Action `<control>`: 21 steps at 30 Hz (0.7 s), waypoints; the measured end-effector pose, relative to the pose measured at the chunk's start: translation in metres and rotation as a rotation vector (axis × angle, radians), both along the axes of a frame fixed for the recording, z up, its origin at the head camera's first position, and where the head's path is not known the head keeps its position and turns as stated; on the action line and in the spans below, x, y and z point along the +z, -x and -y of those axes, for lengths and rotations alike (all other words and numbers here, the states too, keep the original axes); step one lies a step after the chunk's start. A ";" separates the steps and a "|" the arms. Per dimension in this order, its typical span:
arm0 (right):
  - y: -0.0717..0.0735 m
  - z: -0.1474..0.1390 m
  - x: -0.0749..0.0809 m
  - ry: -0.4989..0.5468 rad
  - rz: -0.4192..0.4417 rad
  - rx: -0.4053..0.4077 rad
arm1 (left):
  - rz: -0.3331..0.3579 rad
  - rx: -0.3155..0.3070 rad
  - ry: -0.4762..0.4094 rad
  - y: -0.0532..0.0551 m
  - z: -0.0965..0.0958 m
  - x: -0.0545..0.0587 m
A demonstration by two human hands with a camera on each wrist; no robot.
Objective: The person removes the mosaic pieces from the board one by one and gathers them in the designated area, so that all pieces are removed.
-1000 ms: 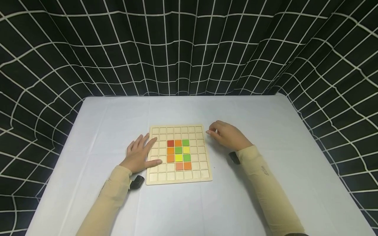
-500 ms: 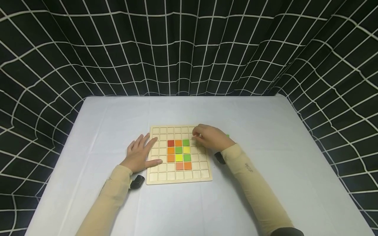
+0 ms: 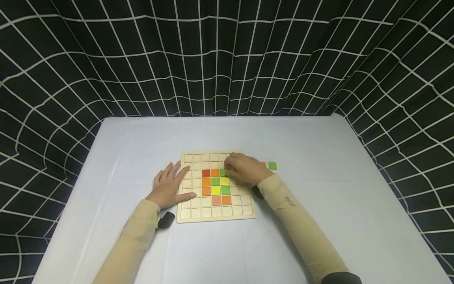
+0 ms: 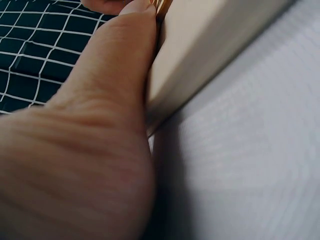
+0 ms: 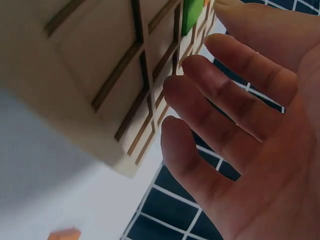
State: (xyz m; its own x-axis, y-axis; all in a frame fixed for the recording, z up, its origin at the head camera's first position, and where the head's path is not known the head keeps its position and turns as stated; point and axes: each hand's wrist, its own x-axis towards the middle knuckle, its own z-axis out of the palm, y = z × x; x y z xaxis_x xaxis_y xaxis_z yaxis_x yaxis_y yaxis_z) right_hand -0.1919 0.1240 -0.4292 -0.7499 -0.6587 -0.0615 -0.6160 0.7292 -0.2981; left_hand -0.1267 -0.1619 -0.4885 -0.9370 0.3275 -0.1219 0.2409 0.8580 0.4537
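A square wooden grid board (image 3: 216, 219) lies on the white cloth, with red, orange, green, yellow and pink square tiles set in its middle cells. My left hand (image 3: 164, 189) rests spread over the board's left edge, thumb and forefinger reaching onto bare cells. Over the upper right of the pattern, my right hand (image 3: 246, 167) bends its fingers, thumb and forefinger right at the green tile (image 3: 222, 172) and partly covering it. In the right wrist view the other fingers curl loosely beside the board; I cannot tell whether a tile is between thumb and forefinger.
An orange tile (image 3: 263, 163), partly hidden by my right hand, and a loose green tile (image 3: 272, 165) lie on the cloth right of the board. A black curtain with white grid lines (image 3: 213, 59) surrounds the table's back and sides.
My right hand has moved left from beside the board to over the tile pattern, uncovering the loose green and orange tiles. My left hand stays in place.
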 end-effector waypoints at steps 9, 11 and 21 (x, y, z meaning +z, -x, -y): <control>-0.003 0.010 -0.005 -0.064 0.016 0.020 | 0.016 0.002 -0.001 -0.002 -0.001 0.000; -0.004 0.010 -0.006 -0.077 0.002 0.019 | 0.016 0.001 0.008 -0.001 -0.001 -0.001; -0.007 0.012 -0.010 -0.052 -0.126 0.057 | 0.006 0.003 0.014 0.000 0.000 0.000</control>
State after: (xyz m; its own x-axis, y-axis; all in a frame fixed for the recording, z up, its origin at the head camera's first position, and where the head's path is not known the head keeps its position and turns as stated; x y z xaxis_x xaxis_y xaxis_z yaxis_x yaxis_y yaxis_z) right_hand -0.1847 0.1121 -0.4392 -0.7152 -0.6989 -0.0039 -0.6871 0.7042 -0.1788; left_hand -0.1264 -0.1620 -0.4887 -0.9371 0.3232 -0.1320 0.2360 0.8651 0.4427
